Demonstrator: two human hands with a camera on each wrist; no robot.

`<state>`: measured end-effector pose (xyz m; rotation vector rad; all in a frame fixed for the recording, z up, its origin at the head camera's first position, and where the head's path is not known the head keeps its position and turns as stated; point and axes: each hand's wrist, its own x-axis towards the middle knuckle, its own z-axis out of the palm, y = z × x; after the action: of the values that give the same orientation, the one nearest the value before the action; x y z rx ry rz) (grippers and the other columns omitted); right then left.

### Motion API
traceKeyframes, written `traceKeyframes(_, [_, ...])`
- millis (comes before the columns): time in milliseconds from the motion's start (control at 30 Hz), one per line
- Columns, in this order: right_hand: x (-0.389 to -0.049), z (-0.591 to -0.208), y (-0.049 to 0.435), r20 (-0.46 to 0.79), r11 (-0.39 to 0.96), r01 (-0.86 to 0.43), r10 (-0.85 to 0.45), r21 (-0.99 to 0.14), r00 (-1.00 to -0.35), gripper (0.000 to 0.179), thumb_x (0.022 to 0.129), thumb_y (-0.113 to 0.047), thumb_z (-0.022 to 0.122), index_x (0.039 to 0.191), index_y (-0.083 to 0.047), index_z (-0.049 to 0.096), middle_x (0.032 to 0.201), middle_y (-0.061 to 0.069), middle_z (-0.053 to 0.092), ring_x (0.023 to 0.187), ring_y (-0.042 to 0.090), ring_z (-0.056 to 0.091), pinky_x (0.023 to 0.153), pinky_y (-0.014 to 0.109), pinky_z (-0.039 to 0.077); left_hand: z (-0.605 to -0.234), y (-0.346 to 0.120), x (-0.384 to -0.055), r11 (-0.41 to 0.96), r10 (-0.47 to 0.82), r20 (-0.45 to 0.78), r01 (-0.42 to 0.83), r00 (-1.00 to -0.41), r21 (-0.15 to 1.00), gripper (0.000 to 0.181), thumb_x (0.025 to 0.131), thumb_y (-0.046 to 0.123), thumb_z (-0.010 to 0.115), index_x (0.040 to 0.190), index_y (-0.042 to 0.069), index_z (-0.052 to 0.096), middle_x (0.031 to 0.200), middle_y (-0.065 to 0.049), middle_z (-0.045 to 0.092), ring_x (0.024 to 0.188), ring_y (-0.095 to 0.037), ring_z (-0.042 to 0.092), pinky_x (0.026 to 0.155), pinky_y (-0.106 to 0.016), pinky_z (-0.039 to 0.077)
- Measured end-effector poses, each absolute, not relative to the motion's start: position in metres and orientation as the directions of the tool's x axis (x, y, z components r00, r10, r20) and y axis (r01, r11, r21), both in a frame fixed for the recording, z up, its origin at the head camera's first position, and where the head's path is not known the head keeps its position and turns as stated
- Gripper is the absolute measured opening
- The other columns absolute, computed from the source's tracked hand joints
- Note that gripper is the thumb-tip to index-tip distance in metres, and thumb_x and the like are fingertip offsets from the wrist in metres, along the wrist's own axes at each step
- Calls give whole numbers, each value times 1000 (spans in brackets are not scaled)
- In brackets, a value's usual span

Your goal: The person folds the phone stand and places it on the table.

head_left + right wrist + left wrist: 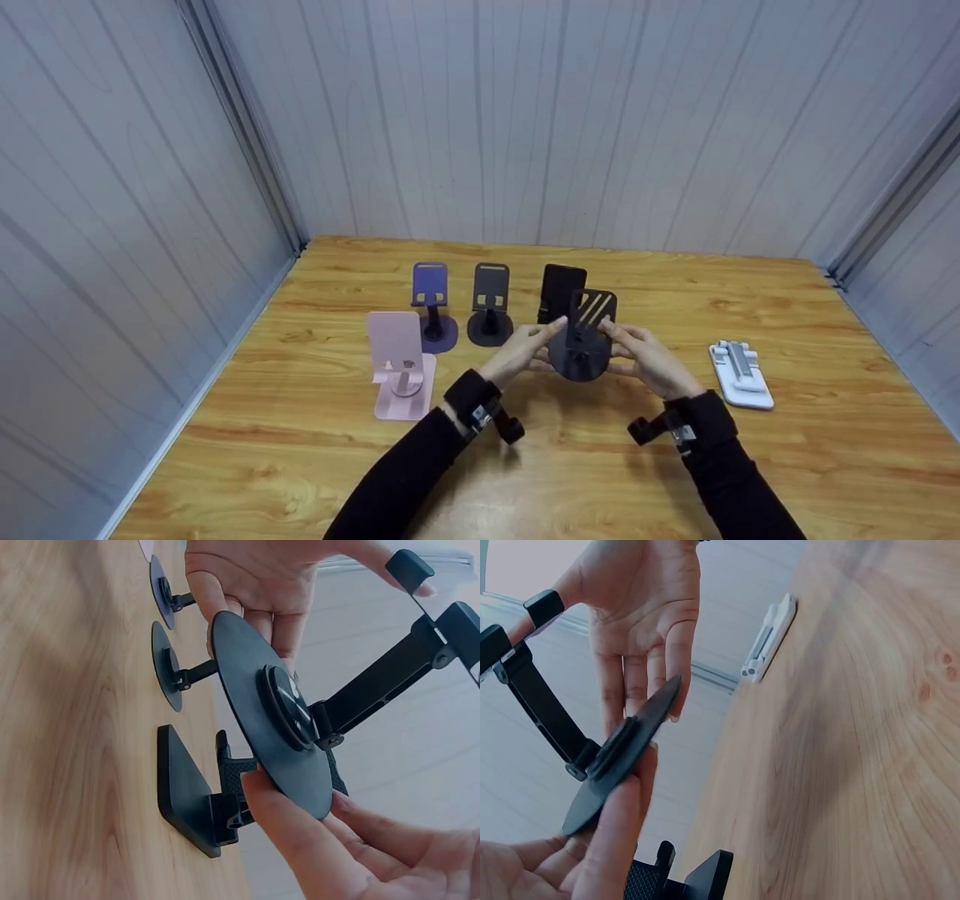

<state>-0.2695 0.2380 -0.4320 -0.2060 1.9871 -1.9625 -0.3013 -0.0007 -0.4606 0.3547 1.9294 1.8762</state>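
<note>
Holding round-base black stand [581, 345] off the wooden table [562, 480], centred between both hands, about equally near each. Tilted, with long axis running away from the body, base end close, top end far. Clamped from the left by left hand [520, 351], gripped from the right by right hand [654, 360] (fingers on base rim both sides, per wrist views). Beyond, partly hidden: second black stand [561, 289]. Farther left, in order: grey stand [491, 283], purple stand [430, 281], pink stand [395, 337]. Well apart, right of right hand: folded white stand [741, 373].
</note>
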Motion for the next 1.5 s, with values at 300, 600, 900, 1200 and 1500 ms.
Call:
traceKeyframes(300, [-269, -432, 236, -123, 40, 116, -363, -992, -924, 63, 114, -35, 49, 150, 16, 41, 117, 2, 65, 104, 10, 65, 100, 34, 56, -461, 2, -300, 95, 456, -96, -58, -885, 994, 53, 110, 40, 55, 135, -6, 65, 102, -10, 76, 81, -11, 71, 96, -47, 62])
traceKeyframes(600, [-269, -435, 236, -134, 16, 138, -371, -990, -919, 64, 115, -33, 47, 155, 15, 32, 125, 3, 61, 108, 9, 64, 101, 33, 55, -464, 3, -300, 108, 453, -67, -20, -889, 994, 52, 111, 39, 55, 132, -7, 66, 96, -8, 73, 75, -9, 66, 98, -51, 60])
traceKeyframes(900, [-271, -436, 235, -165, 44, 160, -355, -986, -920, 72, 114, -30, 48, 160, 17, 18, 149, 22, 44, 112, 9, 59, 106, 37, 53, -466, 3, -301, 130, 450, -60, -1, -891, 992, 50, 110, 37, 54, 128, -7, 68, 98, -11, 75, 72, -8, 66, 93, -52, 62])
traceKeyframes(1200, [-271, -439, 233, -175, 79, 157, -347, -984, -921, 70, 114, -25, 48, 160, 17, 17, 157, 29, 33, 131, 27, 45, 123, 62, 33, -467, 2, -302, 181, 471, -7, 89, -882, 979, 42, 111, 28, 52, 126, -8, 68, 115, -17, 71, 77, -8, 66, 95, -51, 62])
traceKeyframes(1500, [-273, -441, 237, -166, 85, 146, -343, -986, -924, 64, 113, -21, 53, 159, 15, 27, 154, 25, 43, 140, 30, 45, 125, 62, 32, -467, 0, -303, 177, 502, -19, 81, -865, 981, 40, 111, 25, 52, 127, -8, 67, 118, -20, 71, 84, -9, 67, 97, -52, 60])
